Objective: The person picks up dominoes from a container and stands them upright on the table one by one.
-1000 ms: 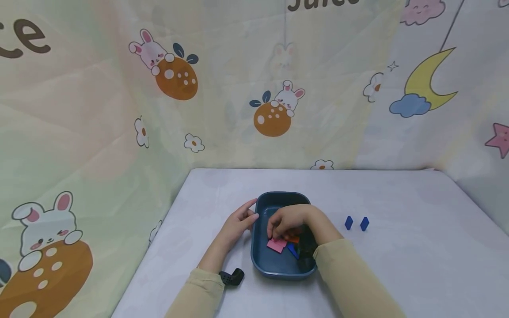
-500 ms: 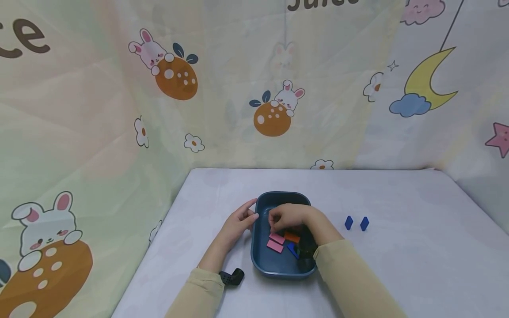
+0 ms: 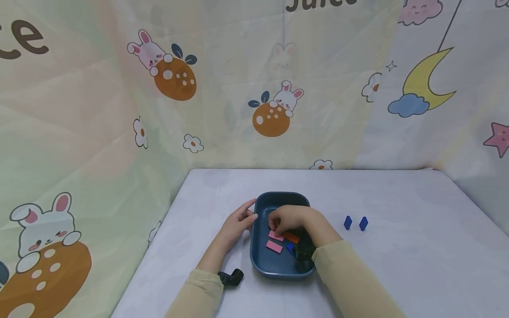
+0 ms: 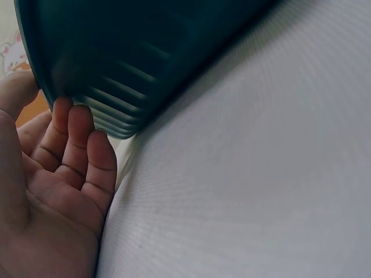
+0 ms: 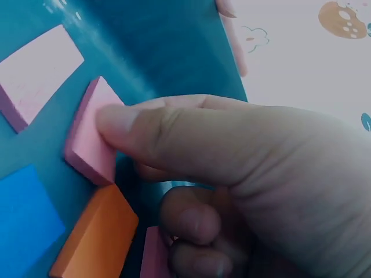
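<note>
My right hand (image 3: 292,218) is inside the dark blue plastic bin (image 3: 259,265). Its thumb and forefinger pinch a small flat pink block (image 5: 87,139), which stands tilted in the right wrist view. A second pink block (image 3: 274,246) lies just nearer to me on the bin floor. Beside them are an orange block (image 5: 98,237) and a blue block (image 5: 26,220), partly hidden by the right hand and wrist in the head view. My left hand (image 3: 236,225) touches the bin's left side, its thumb at the rim and fairly relaxed fingers against the ribbed outer wall (image 4: 116,87).
Two blue blocks, a left one (image 3: 347,222) and a right one (image 3: 363,224), stand on the white table (image 3: 409,265) right of the bin. Part of another pink block (image 5: 152,255) shows below the right fingers. A printed curtain (image 3: 222,88) hangs behind the table.
The right fingers drew back from the pink blocks, then came down onto the farther one. The two pink blocks, overlapping at first, now lie apart. The left hand stays at the bin.
</note>
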The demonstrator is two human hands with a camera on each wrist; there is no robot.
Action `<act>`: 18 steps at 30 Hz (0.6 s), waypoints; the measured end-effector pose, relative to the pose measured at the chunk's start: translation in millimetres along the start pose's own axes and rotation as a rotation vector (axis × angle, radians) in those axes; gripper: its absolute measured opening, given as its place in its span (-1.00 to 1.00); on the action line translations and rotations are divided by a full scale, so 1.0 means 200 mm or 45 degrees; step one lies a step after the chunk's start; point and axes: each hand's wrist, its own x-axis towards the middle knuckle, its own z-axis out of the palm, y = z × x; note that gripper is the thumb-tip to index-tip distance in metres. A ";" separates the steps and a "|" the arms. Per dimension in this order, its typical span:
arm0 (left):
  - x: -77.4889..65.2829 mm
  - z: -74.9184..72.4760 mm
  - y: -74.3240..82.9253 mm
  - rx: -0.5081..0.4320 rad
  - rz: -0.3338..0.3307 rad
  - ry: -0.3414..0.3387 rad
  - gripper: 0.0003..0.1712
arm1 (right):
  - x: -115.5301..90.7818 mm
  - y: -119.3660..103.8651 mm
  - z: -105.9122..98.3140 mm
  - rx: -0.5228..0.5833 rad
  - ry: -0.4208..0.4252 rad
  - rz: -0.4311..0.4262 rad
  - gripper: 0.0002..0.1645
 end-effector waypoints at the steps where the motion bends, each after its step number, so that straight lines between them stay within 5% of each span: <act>1: 0.00 0.00 0.00 0.001 -0.001 0.000 -0.39 | 0.00 0.00 0.00 0.009 0.011 -0.008 -0.92; 18: 0.00 0.00 0.00 0.011 0.002 0.005 -0.38 | -0.01 -0.01 0.01 -0.091 0.051 -0.015 -0.88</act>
